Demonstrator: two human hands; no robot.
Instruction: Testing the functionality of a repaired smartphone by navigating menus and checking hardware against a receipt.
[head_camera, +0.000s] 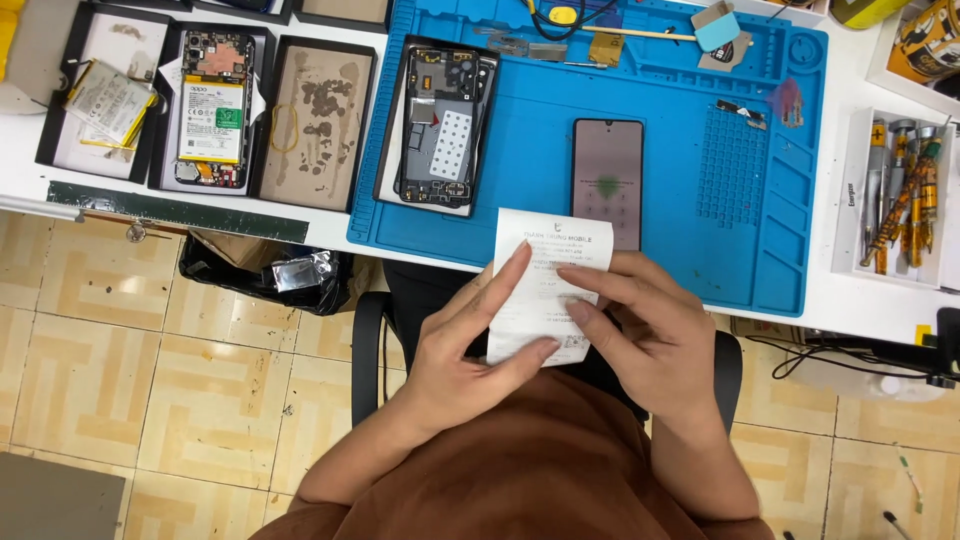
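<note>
A white workbench (330, 232) runs across the top of the view, above a floor of beige patterned tiles (150, 370), and a blue silicone repair mat (700, 240) covers its middle. On the mat, at about 12 o'clock from the hands, lies a dark smartphone (607, 160) face up; at 11 o'clock a black tray holds an opened phone (443, 125) with its back removed. Further toward 10 o'clock sit three more black trays: one with stained brown lining and a rubber band (313, 122), one with an opened phone showing its battery (211, 110), and one with a loose battery pack (103, 103). At 2 o'clock a white box (860, 215) holds screwdrivers (905, 200). A black rubbish bag (265, 275) hangs under the bench edge at 9 o'clock. Both hands meet over the person's lap at the bench edge, holding a white paper receipt (545, 275) upright between them. The left hand (470, 350) pinches its lower edge, thumb in front and index finger stretched up the left side; the right hand (650, 325) pinches it from the right, fingers laid across the print.
</note>
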